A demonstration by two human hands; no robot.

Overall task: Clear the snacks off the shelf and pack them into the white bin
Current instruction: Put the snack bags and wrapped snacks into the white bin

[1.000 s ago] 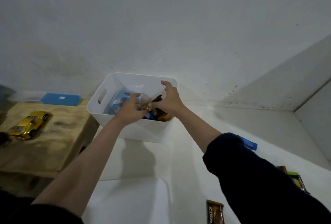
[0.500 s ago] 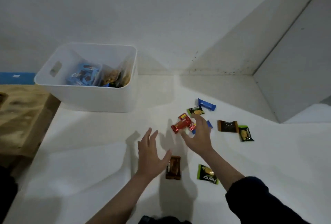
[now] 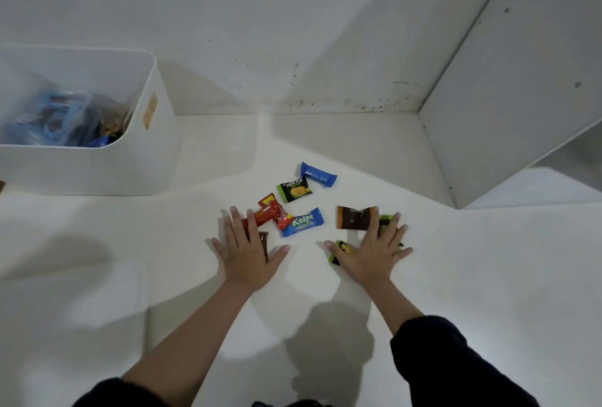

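White shelf: we saw the white shelf surface running to a stained back wall, with a white side panel standing at the right.
White bin: the white bin sat at the far left of the shelf, well apart from the loose snacks, a slot handle in its right wall; blurred blue and brown packets lay inside it.
Left hand: we found our left hand spread flat, palm down, fingers splayed, pressed on a dark brown wrapper that showed only at its edge. Nothing was gripped.
Right hand: our right hand was likewise flat and fully splayed, covering two green packets, one peeking out by the thumb and one past the fingertips. It clasped nothing.
Red wrappers: two red wrappers lay crossed, just beyond the left fingertips, touching the blue Kalpa bar.
Blue Kalpa bar: the blue Kalpa bar lay tilted between our two hands.
Brown packet: a brown packet lay flat beside the right index finger.
Nextar packet: the black-and-green Nextar packet lay farther back, with a plain blue bar just beside it.
Sleeves: a dark sleeve covered the right forearm; the left forearm was bare.
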